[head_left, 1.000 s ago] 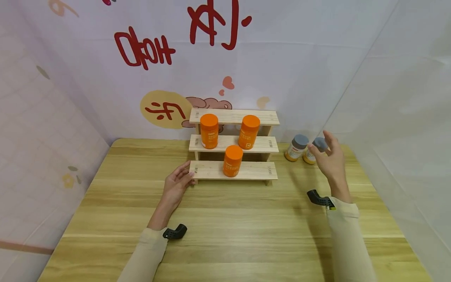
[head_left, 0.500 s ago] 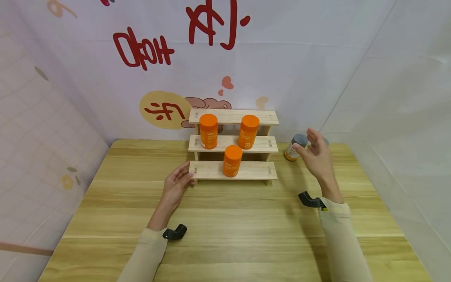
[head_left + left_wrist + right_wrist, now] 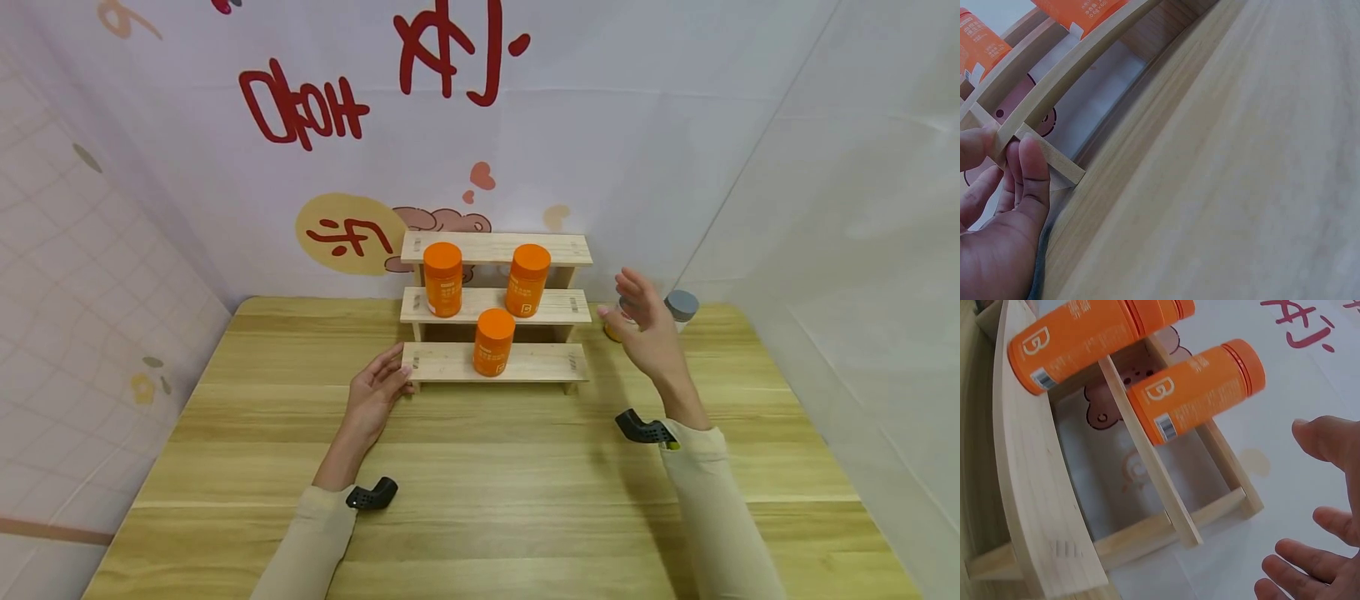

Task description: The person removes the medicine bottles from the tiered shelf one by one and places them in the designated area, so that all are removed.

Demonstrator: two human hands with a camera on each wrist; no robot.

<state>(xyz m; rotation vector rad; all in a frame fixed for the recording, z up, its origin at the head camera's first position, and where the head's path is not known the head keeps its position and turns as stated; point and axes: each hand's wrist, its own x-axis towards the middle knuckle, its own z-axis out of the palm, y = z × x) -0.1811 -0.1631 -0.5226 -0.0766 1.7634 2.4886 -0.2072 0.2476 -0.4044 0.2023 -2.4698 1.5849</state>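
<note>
My left hand (image 3: 372, 398) grips the left end of the lowest step of a three-tier wooden display shelf (image 3: 442, 362). Its thumb lies on top, with fingers tucked under the board (image 3: 1054, 87). Two orange bottles stand on the middle step, one at left (image 3: 444, 287) and one at right (image 3: 527, 287); a third orange bottle (image 3: 492, 346) is on the lowest step. Raised to the right of the shelf, my right hand (image 3: 656, 343) is empty, fingers and thumb spread apart. It mostly hides one grey-capped bottle (image 3: 612, 328) behind it.
A second grey-capped bottle (image 3: 682, 306) stands at the back right of the wooden table (image 3: 480, 500). Printed white cloth (image 3: 630, 150) rises behind the shelf and along both sides. Each wrist wears a black camera mount.
My right hand has moved left, from in front of the right grey-capped bottle to in front of the left one. My left hand, the shelf and the orange bottles keep their places.
</note>
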